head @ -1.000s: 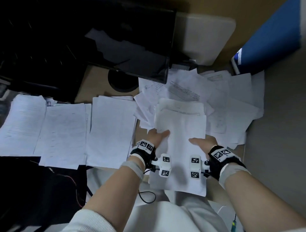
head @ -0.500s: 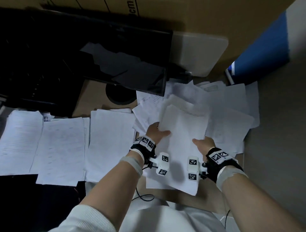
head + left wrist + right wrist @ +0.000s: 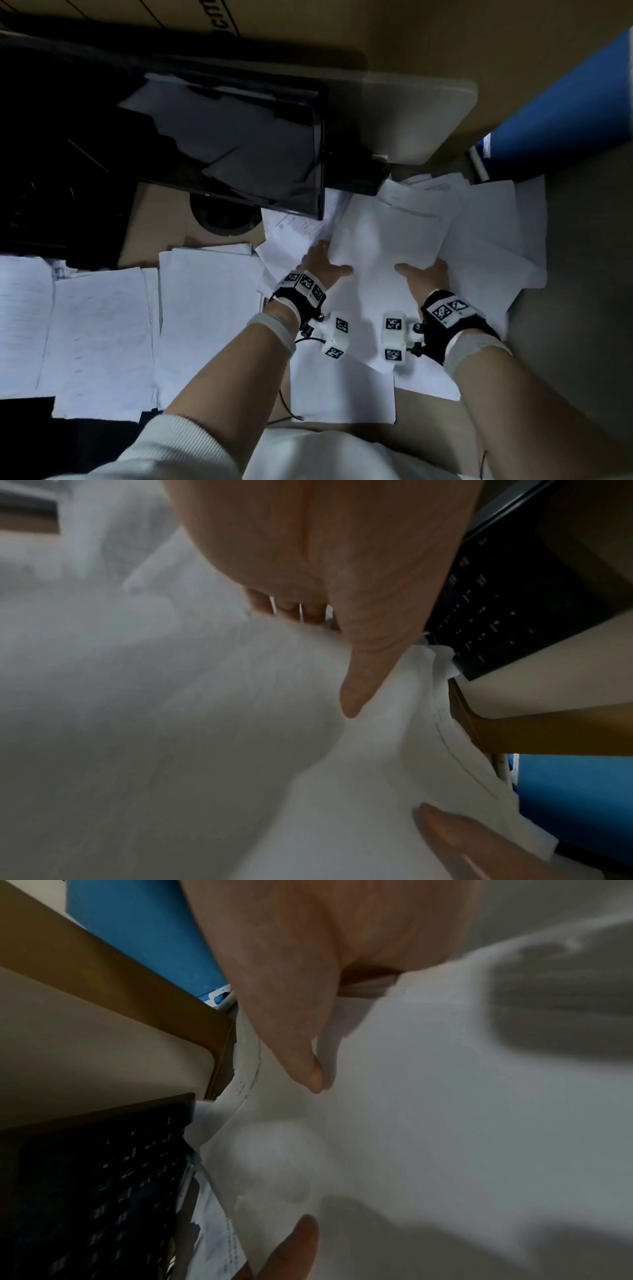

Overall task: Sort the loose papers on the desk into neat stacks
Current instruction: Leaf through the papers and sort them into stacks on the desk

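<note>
Both hands hold one sheaf of white papers (image 3: 383, 240) by its sides, lifted above the desk. My left hand (image 3: 323, 265) grips its left edge, thumb on top and fingers underneath. My right hand (image 3: 424, 275) grips the right edge the same way. In the left wrist view, the left hand (image 3: 346, 620) lays its thumb on the sheaf (image 3: 205, 723). The right wrist view has the right hand (image 3: 301, 1020) with its thumb down on the sheaf (image 3: 445, 1137). A loose pile of papers (image 3: 486, 222) spreads behind and to the right. Three neat stacks (image 3: 205, 308) (image 3: 99, 335) (image 3: 20, 308) lie at the left.
A black monitor (image 3: 222, 147) on a round foot (image 3: 222, 219) stands just beyond the sheaf. Behind it are a cardboard box (image 3: 445, 41) and a pale panel (image 3: 411, 120). A blue object (image 3: 561, 113) leans at the far right. A single sheet (image 3: 342, 390) lies near the desk's front edge.
Both hands have carried the sheaf up and away from me, toward the monitor and the loose pile. The grip on its two sides is unchanged.
</note>
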Tool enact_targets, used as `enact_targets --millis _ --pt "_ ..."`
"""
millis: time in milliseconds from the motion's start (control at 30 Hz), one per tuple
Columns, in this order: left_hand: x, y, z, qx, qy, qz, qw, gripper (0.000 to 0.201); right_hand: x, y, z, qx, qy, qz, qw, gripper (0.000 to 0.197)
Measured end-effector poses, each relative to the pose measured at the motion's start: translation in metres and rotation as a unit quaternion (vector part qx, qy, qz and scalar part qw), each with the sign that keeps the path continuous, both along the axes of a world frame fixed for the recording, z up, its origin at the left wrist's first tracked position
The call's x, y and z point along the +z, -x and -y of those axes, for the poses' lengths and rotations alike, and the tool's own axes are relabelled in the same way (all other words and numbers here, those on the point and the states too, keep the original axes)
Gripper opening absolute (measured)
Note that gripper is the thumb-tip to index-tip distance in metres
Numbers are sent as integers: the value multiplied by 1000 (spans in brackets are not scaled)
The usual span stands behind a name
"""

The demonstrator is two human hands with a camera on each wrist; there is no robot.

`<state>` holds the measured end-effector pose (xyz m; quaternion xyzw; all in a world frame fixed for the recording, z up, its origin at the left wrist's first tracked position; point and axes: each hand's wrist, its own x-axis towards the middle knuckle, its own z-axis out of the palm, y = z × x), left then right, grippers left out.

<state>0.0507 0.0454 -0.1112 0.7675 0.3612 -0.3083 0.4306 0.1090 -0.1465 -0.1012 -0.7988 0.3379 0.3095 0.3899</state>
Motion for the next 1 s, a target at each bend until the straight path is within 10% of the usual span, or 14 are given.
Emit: enact_targets --millis 167,300,467,833,1000 --pt "3 7 32 48 80 25 995 68 5 4 24 5 13 -8 1000 56" --pt "5 30 44 102 140 64 983 81 19 28 49 7 22 -57 998 68" --pt "18 55 49 107 105 39 988 61 26 56 52 58 -31 -60 996 24" --pt "23 81 41 377 177 64 907 57 25 40 21 296 15 64 953 34" --pt "26 56 40 378 206 69 900 41 19 14 24 311 17 54 949 31"
